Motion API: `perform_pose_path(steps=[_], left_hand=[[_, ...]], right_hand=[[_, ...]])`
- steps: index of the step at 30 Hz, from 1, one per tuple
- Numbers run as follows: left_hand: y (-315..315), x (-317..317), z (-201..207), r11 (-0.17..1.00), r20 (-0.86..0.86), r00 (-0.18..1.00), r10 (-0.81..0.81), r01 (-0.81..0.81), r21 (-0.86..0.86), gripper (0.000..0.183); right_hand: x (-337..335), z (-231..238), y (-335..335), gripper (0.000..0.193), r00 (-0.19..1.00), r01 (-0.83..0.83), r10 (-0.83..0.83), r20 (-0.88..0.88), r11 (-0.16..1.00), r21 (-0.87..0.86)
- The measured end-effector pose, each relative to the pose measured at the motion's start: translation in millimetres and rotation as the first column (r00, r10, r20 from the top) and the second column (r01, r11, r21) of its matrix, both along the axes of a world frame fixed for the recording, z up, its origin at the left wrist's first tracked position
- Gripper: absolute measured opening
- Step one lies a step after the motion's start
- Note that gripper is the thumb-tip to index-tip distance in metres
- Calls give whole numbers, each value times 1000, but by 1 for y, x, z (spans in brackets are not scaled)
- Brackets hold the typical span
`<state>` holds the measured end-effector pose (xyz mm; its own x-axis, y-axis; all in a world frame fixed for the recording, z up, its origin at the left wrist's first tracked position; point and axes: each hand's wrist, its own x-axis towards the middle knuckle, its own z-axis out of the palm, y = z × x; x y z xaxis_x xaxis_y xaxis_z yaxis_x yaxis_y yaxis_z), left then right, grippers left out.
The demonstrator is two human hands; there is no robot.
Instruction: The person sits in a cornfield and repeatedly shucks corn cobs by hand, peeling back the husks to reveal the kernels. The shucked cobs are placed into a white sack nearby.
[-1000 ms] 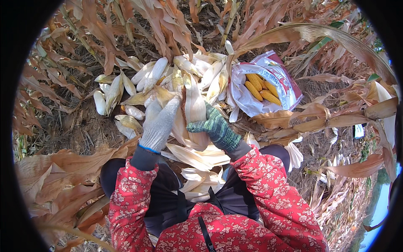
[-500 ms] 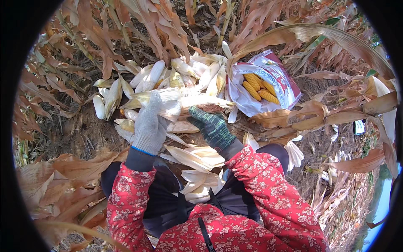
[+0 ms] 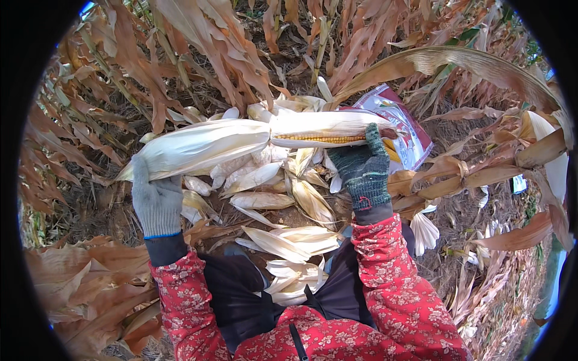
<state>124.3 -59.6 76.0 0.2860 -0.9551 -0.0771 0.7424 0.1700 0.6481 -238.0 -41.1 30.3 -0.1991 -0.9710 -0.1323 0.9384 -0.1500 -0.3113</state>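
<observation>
A long ear of corn point(image 3: 319, 139) stretches across between my hands, a strip of yellow kernels showing along its lower side while pale husk covers its upper side. My right hand point(image 3: 363, 168), in a dark green knit glove, is closed around the ear's right end. At the other end, my left hand point(image 3: 158, 201) in a grey knit glove grips a wide pale corn husk point(image 3: 208, 144) that is peeled back and still joins the ear near the middle. Below and behind it lies a pile of ears in their husks point(image 3: 262, 177), partly hidden by the ear.
A white and red plastic bag point(image 3: 418, 132) stands behind my right hand, its yellow ears mostly hidden. Loose husks point(image 3: 295, 240) lie between my knees. Dry corn stalks point(image 3: 198, 42) rise at the back, and a bent dry leaf point(image 3: 475, 57) arches over the right side.
My hands have moved apart, the left toward the left and the right up and right. Husk has been pulled back, and yellow kernels now show on the ear.
</observation>
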Motion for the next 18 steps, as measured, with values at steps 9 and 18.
perform_pose_path(steps=[9,18], left_hand=[[9,-30,-6,990,128,986,-108,118,-72,39],[6,-1,12,990,108,990,87,-74,-118,35]], right_hand=[[1,-8,7,40,988,27,-18,-151,998,60],[6,-9,5,43,991,50,-41,-131,997,66]])
